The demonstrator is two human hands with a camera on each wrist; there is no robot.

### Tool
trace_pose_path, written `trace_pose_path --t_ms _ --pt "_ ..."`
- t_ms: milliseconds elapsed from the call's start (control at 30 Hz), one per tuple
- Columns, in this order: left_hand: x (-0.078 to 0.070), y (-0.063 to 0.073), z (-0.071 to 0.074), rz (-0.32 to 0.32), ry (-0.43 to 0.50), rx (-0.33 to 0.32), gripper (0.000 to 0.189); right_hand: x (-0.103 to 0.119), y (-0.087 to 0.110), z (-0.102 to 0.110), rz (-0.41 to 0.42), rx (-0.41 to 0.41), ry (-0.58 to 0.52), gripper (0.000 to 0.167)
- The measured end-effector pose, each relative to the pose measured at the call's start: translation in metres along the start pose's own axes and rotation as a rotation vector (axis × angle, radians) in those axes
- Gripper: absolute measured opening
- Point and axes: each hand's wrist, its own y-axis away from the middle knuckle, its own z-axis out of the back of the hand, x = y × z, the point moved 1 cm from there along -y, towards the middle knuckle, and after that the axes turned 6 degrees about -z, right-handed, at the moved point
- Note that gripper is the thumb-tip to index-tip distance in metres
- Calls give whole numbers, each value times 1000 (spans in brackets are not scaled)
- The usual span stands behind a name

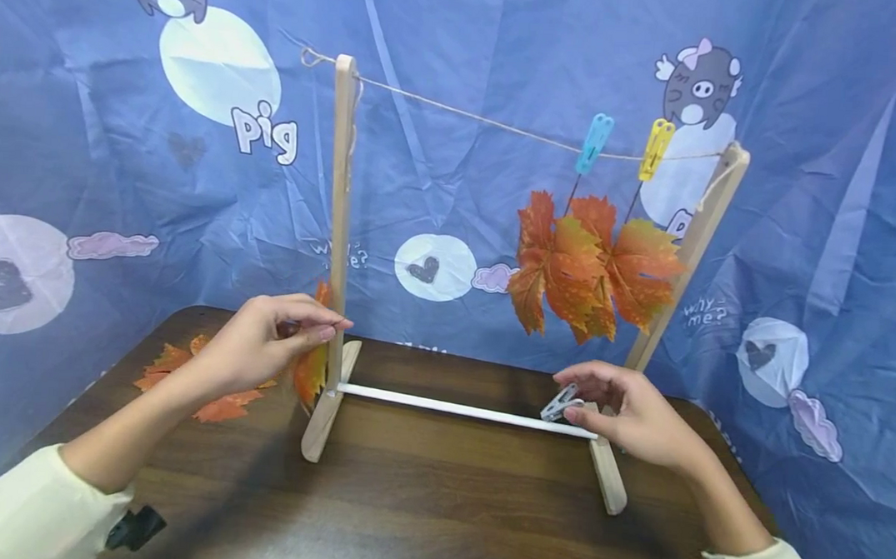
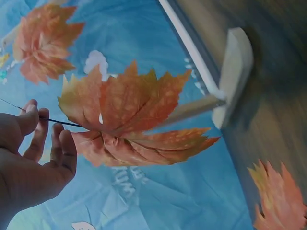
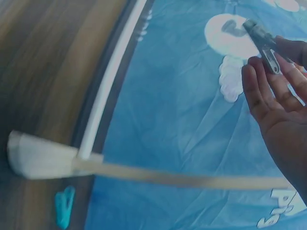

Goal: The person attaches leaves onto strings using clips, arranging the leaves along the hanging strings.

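My left hand (image 1: 257, 346) pinches the thin dark stem of an orange artificial maple leaf (image 2: 139, 103) between thumb and fingertips. The leaf hangs below the fingers beside the left wooden post (image 1: 340, 225), which partly hides it in the head view. Low near the stand's right side, my right hand (image 1: 633, 413) pinches a grey clothespin (image 3: 261, 43) between thumb and fingers. Above, a string (image 1: 478, 116) runs between the two posts. A blue clothespin (image 1: 594, 144) and a yellow clothespin (image 1: 655, 151) on it hold two more leaves (image 1: 572, 264) by their stems.
Orange leaves (image 1: 225, 406) lie on the brown table (image 1: 438, 504) at the left, behind my forearm. A white bar (image 1: 465, 409) joins the stand's wooden feet (image 1: 608, 478). In the right wrist view, a teal clothespin (image 3: 64, 207) lies beside the right foot. Blue printed cloth surrounds the table.
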Motion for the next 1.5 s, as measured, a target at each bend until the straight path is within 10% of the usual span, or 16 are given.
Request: trace_pose_path --t_ms 800,1500 --pt "-31 -41 -61 -18 251 -43 22 66 -47 -17 163 25 4 37" --pt "-32 -95 -90 37 304 -130 21 142 -80 27 271 -26 99 43"
